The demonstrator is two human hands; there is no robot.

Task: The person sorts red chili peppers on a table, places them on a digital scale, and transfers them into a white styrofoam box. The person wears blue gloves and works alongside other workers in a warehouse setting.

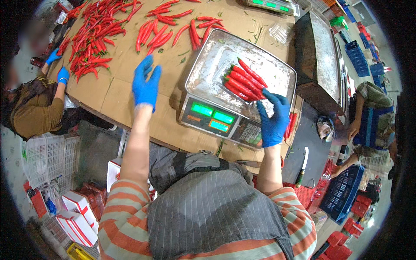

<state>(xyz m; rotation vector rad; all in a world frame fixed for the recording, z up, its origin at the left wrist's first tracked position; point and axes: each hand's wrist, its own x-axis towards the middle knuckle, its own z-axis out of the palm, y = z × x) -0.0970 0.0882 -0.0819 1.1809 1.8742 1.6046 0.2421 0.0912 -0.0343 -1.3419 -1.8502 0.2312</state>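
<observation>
Peppers [244, 82], red with green stems, lie side by side in a small bundle on the worn metal tray [208, 71] of a digital scale [188, 123]; their stems point toward ten o'clock and their tips toward four. The scale stands on a tan table [117, 93], its green displays [212, 116] lit at the front edge. Both hands wear blue gloves. The right hand [261, 98] is at the bundle's four o'clock end, thumb and forefinger apart beside the pepper tips; whether it grips any of them I cannot tell. The left hand [147, 69] is empty above the table, at nine o'clock from the scale, fingers pointing toward twelve and thumb held wide.

With the scale as the clock's centre, a large heap [93, 37] of red peppers spreads at ten o'clock, with a looser group [154, 37] nearer the tray. A few loose peppers [291, 125] lie just beside the scale at four o'clock. A second scale [271, 6] shows at one o'clock and a long metal box [318, 56] at two. At five o'clock a knife [302, 167] rests on a dark surface [314, 149]. A co-worker's blue-gloved hands [63, 76] are at nine o'clock, by the table's edge.
</observation>
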